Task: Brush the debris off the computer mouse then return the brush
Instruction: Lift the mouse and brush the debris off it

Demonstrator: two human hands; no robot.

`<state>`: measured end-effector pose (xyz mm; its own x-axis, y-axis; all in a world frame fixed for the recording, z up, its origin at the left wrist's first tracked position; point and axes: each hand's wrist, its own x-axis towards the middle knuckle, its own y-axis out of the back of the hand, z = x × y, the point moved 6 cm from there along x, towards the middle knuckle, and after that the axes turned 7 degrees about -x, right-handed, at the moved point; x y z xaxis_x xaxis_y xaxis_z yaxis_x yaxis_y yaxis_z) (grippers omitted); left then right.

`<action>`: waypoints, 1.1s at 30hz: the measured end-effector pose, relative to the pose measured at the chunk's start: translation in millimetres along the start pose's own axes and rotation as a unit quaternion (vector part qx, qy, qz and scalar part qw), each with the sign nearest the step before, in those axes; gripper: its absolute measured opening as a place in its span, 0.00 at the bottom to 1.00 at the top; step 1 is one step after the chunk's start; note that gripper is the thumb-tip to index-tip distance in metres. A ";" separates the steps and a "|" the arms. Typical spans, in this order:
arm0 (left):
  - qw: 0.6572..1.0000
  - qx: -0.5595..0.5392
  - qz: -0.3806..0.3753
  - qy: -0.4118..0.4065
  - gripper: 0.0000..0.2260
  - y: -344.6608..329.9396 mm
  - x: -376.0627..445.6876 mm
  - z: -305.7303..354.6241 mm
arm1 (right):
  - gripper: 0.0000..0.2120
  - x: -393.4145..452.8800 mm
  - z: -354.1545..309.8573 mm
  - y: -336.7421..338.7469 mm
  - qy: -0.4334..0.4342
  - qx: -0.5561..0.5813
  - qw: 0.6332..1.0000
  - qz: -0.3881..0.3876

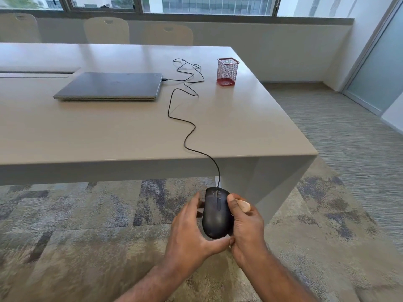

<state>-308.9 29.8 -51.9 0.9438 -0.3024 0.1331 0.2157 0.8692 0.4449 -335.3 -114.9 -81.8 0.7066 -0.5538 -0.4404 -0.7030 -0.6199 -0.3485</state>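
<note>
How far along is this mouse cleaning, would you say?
Already done: the mouse is lifted off the table, its cord trailing back to the laptop. In hand: the left hand holds the mouse; the right hand grips a wooden brush handle, bristles hidden. I can't tell how much brushing is done. Left: returning the brush, probably to the red cup.

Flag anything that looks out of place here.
The black wired computer mouse is held off the grey table, over the carpet, its black cable trailing over the edge. The red mesh pen holder looks empty.
</note>
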 end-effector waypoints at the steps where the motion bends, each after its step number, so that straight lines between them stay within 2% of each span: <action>1: 1.000 0.001 0.006 -0.007 0.46 0.5 -0.1 1.3 | 0.08 -0.4 0.8 0.2 -0.002 -0.002 1.000 0.001; 3: 1.000 0.005 0.007 -0.019 0.36 1.0 -0.4 4.9 | 0.08 0.1 2.9 1.4 0.000 -0.011 1.000 0.005; 7: 1.000 0.001 0.014 -0.016 0.28 1.0 -3.5 6.6 | 0.14 0.6 5.4 1.7 0.011 -0.031 0.999 0.009; 12: 1.000 0.022 0.021 -0.002 0.27 -1.6 -1.2 2.6 | 0.14 0.4 7.3 4.4 0.017 -0.044 0.999 0.013; 17: 0.999 0.029 0.040 -0.012 0.25 4.0 3.0 2.0 | 0.12 -2.8 -0.3 3.7 0.028 -0.072 0.996 -0.040; 22: 0.999 0.035 0.028 -0.014 0.24 10.9 7.6 -0.2 | 0.06 -3.2 -13.6 7.9 0.117 -0.152 0.980 -0.047; 26: 0.999 0.035 0.025 -0.013 0.25 17.9 10.5 -6.4 | 0.11 -6.3 -31.3 10.9 0.227 -0.263 0.937 -0.033; 29: 0.998 0.041 0.032 -0.018 0.27 25.3 12.1 -10.4 | 0.08 -12.5 -52.0 15.1 0.324 -0.338 0.883 0.003; 33: 0.998 0.032 0.043 -0.033 0.28 33.2 13.4 -13.9 | 0.15 -21.1 -78.8 15.7 0.404 -0.379 0.832 0.040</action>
<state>-285.6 60.1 -47.6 0.9392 -0.2552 0.2299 0.1168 0.8667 0.4850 -354.9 -156.8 -12.7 0.6991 -0.6128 0.3684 -0.7138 -0.5670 0.4112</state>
